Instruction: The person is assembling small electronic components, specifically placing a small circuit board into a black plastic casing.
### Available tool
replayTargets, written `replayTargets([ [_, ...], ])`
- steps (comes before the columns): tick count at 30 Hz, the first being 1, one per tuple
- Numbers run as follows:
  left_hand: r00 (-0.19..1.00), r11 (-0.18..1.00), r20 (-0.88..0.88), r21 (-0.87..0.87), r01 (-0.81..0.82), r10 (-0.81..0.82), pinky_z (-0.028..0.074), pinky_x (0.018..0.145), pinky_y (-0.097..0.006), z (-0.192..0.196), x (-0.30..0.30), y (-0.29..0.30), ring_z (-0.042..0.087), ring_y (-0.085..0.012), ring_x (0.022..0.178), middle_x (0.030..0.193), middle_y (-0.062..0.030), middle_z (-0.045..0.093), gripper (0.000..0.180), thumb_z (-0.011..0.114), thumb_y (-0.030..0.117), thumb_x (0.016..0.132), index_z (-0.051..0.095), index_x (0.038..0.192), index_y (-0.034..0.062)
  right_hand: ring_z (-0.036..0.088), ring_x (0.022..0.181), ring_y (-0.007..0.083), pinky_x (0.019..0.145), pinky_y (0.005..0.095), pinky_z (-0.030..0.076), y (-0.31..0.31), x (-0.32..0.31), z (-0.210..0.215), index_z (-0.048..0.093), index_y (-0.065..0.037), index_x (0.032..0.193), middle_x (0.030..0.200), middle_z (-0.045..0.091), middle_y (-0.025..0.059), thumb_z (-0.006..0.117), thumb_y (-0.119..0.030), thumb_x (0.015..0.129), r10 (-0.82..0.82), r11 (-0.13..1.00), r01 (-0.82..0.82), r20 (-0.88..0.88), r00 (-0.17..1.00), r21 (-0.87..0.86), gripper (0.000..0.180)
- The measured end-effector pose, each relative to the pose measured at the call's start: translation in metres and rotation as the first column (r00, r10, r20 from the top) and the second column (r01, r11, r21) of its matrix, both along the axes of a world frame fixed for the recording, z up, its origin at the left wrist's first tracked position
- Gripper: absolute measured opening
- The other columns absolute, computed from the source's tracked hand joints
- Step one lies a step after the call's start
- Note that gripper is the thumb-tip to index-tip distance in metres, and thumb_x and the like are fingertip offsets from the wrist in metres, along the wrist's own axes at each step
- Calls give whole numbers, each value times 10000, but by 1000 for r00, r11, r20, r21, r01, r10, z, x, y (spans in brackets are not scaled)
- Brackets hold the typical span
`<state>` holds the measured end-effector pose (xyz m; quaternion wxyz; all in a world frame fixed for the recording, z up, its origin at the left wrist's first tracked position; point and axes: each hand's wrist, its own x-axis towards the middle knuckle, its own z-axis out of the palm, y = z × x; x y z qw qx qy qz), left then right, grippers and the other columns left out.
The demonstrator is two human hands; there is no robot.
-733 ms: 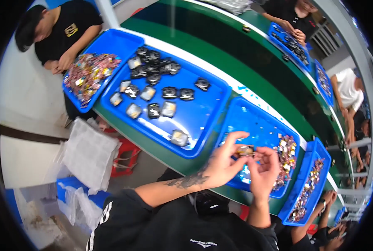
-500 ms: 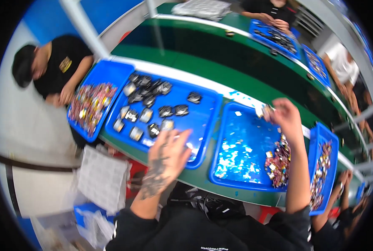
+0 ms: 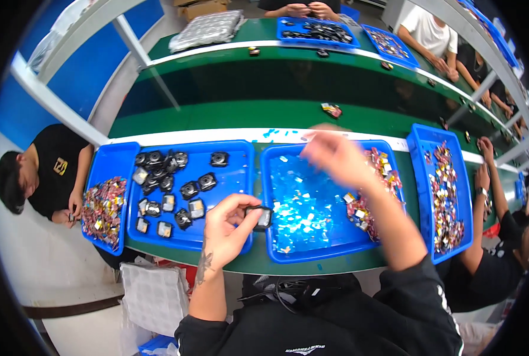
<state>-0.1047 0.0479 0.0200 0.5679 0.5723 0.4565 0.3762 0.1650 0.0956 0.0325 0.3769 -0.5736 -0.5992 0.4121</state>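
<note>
Between the thumb and fingers of my left hand is a small square black case with a grey face, held over the gap between two blue trays. Motion smears my right hand above the far edge of the tray holding shiny blue film pieces; I cannot make out its fingers. Beyond it, a small pink-and-yellow part lies on the green conveyor belt, apart from the hand. Several similar black cases rest in the tray to the left.
Small multicoloured parts fill a narrow tray at far left and another at right; more lie under my right forearm. A white rail runs behind the trays. Co-workers sit left, right and across the belt. Clear plastic trays stand below.
My left hand has picked up a black case and moved right. The small part my right hand held near the rail is gone from there; a similar one lies on the belt. The view has turned.
</note>
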Motion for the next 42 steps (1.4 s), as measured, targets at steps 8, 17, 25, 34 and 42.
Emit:
replayTargets([
  [8,909,998,416,-58,29,-2,519,669,-233,-20,77,-17,627,-112,861,1024,-87,655,317,621,4,907,579,1217,-44,661,707,106,634,234,547,-104,-43,-21,610,2,1036,851,687,77,635,-71,923,-240,965,99,-666,707,-243,136],
  [17,895,975,442,-217,39,63,586,700,-295,-9,88,-9,705,-236,806,1003,-200,676,288,501,108,992,509,1242,-33,572,966,297,837,441,439,-97,74,-31,690,-66,898,933,600,106,764,-116,714,-268,963,133,758,595,236,204],
  [25,890,965,435,-145,218,-136,577,720,-307,-12,96,-8,672,-219,898,1148,-161,560,429,520,82,975,348,1368,75,590,736,115,669,248,461,-114,53,-1,608,-29,808,817,619,34,760,7,743,-415,909,407,125,901,87,169],
  [34,929,897,-46,246,367,-368,460,593,-248,11,115,-8,566,-111,700,973,-52,603,155,773,121,792,736,940,92,597,760,72,680,192,485,-131,27,14,617,26,919,859,642,57,729,92,784,-226,963,268,-483,846,17,188],
  [42,951,916,-76,254,309,-300,459,594,-248,5,112,-17,578,-115,721,1000,-61,616,134,781,88,770,735,895,74,552,777,57,713,210,455,-130,27,14,608,16,914,846,608,15,599,12,908,-139,990,131,-405,904,-47,12],
])
